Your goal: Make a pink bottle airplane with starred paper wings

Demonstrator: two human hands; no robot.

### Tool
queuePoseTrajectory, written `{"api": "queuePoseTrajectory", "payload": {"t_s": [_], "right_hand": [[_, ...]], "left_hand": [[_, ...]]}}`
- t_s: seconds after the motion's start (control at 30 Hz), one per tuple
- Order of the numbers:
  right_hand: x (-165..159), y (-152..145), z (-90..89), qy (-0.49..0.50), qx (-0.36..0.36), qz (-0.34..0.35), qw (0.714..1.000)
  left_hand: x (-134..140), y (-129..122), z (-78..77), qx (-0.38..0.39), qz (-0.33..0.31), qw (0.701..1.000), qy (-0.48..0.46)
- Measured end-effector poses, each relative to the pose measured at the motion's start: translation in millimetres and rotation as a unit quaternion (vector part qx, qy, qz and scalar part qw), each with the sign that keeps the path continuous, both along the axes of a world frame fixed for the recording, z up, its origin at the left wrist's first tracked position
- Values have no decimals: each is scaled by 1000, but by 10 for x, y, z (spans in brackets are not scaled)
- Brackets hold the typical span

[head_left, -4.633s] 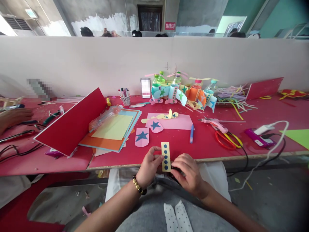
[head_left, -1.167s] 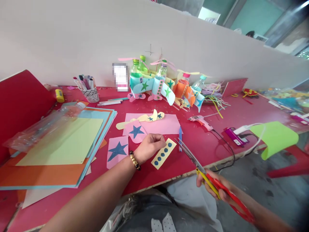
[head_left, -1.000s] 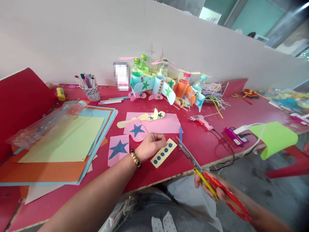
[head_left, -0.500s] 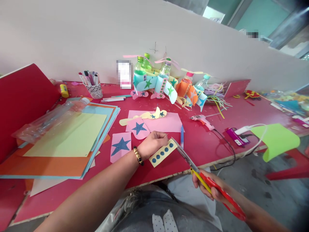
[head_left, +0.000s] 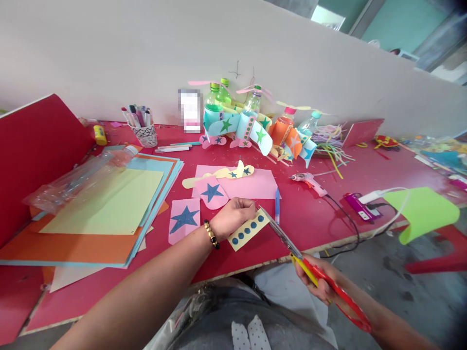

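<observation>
Pale yellow paper strip with row of blue dots (head_left: 248, 230): flat on red tabletop, tilted toward 2 o'clock (far end pinched). Red-and-yellow-handled scissors with steel blades (head_left: 292, 245): at strip's 3 o'clock, blades parted, tips at strip's far end.

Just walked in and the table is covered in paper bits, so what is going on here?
A person is cutting paper at a red table. The left hand holds a yellow strip with blue dots just above the tabletop. The right hand holds red and yellow scissors, blades open at the strip's far end. Pink pieces with blue stars lie beside the left hand, and decorated plastic bottles stand at the back by the wall.
</observation>
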State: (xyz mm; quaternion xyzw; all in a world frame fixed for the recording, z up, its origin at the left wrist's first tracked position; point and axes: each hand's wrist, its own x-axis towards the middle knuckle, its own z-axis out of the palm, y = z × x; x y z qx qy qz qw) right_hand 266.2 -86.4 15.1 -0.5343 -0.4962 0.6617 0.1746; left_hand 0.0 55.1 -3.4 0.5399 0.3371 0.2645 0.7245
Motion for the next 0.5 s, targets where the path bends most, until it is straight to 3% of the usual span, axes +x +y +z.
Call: {"api": "queuePoseTrajectory", "payload": {"t_s": [0.23,0.5], "right_hand": [[13,-23,-55,-6,18,-9,1000],[86,-40,-291,-7,26,-17,1000]], "left_hand": [[0,4,6,-8,-2,1000,8],[-4,4,-4,-7,-7,1000,15]]}}
